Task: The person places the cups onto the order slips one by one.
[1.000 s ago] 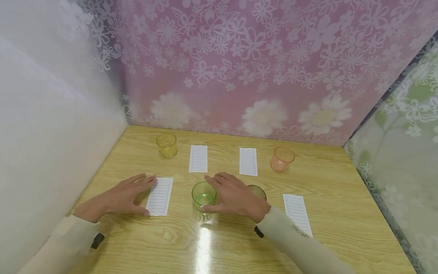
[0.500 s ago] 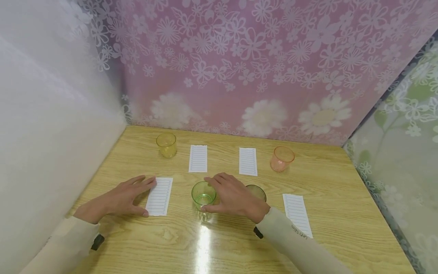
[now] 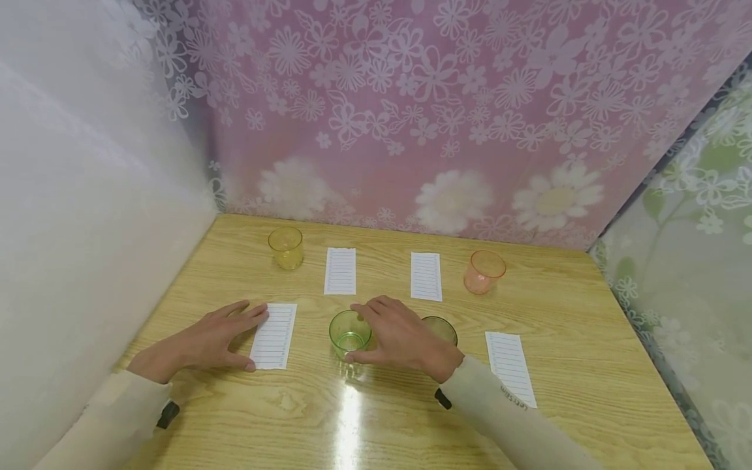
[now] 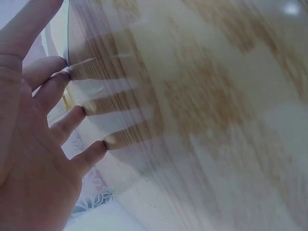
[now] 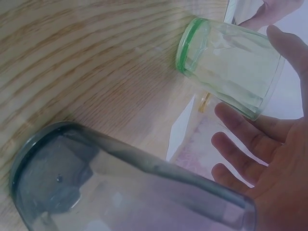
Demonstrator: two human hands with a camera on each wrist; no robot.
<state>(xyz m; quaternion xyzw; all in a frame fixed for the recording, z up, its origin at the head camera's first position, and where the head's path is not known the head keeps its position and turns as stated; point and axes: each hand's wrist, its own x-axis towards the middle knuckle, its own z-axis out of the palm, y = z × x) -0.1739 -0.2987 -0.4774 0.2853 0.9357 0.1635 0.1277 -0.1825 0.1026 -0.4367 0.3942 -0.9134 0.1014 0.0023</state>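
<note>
In the head view a clear green glass [image 3: 348, 334] stands upright on the wooden table, and my right hand [image 3: 405, 336] holds it near the rim between thumb and fingers. The right wrist view shows the thumb on one side of the green glass [image 5: 236, 62] and the index finger on the other; the remaining fingers are spread. My left hand [image 3: 208, 343] rests with fingertips and thumb at the left edge of a lined paper slip [image 3: 276, 336], fingers relaxed. A grey glass [image 5: 120, 187] with a dark rim stands beside the right hand, partly hidden by it in the head view.
A yellow glass [image 3: 286, 249] stands at the back left and an orange-pink glass [image 3: 484, 274] at the back right. Two lined slips lie between them, and another slip [image 3: 510, 367] lies right of the right forearm. Patterned curtains border the table [image 3: 593, 391].
</note>
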